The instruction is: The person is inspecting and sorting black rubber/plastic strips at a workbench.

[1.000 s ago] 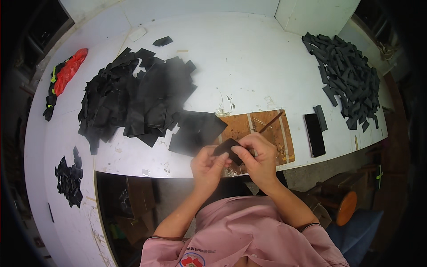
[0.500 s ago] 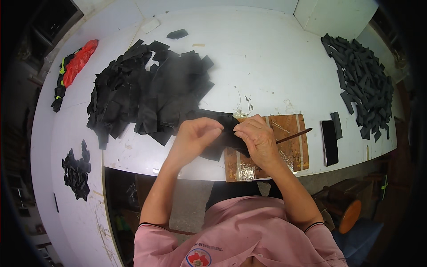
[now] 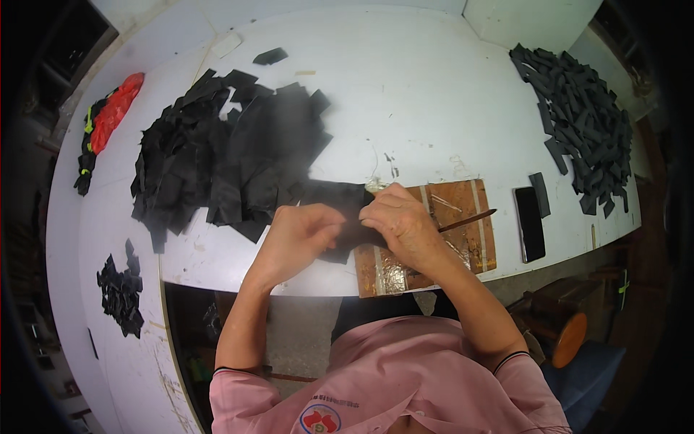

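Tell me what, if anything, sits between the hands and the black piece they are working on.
Nothing visible does: the left hand and right hand both already touch the black piece at the wooden board.

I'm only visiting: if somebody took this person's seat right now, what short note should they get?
Left hand and right hand both press one flat black fabric piece at the edge of the brown wooden work board.
The thin brown stick tool lies on the board by the right hand.
Big heap of black fabric pieces lies left; pile of narrow black strips far right.
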Tool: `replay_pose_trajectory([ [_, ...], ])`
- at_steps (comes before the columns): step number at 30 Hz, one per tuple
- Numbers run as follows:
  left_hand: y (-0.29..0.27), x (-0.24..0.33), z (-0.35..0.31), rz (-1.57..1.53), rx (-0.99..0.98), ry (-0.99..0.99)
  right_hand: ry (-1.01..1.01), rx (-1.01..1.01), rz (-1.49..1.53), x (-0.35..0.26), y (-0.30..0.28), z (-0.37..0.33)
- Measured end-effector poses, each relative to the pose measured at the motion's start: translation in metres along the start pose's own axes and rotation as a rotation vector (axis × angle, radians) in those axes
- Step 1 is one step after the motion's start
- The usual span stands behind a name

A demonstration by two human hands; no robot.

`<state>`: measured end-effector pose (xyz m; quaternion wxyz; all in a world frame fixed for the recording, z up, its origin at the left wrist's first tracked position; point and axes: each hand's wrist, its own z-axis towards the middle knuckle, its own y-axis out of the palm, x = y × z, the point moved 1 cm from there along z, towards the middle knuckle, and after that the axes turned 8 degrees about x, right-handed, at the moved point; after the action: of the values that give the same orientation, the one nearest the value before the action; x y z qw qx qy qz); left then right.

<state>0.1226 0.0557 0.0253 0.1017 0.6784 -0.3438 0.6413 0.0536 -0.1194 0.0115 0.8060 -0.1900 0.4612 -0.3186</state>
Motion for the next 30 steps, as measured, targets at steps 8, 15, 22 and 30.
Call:
replay_pose_trajectory([
  [8,0.012,-0.014,-0.016,-0.176,0.398,0.008,0.046,0.357,-0.164,-0.029,0.015,-0.003],
  [15,0.057,0.004,-0.022,-0.385,0.438,0.207,0.198,0.254,0.225,-0.030,0.014,-0.012],
  [22,0.071,-0.009,-0.019,-0.153,0.886,0.285,-0.019,0.118,-0.368,-0.035,0.015,-0.018],
  [30,0.039,0.021,-0.032,-1.135,0.176,0.011,0.272,0.441,0.383,-0.032,0.001,-0.016],
])
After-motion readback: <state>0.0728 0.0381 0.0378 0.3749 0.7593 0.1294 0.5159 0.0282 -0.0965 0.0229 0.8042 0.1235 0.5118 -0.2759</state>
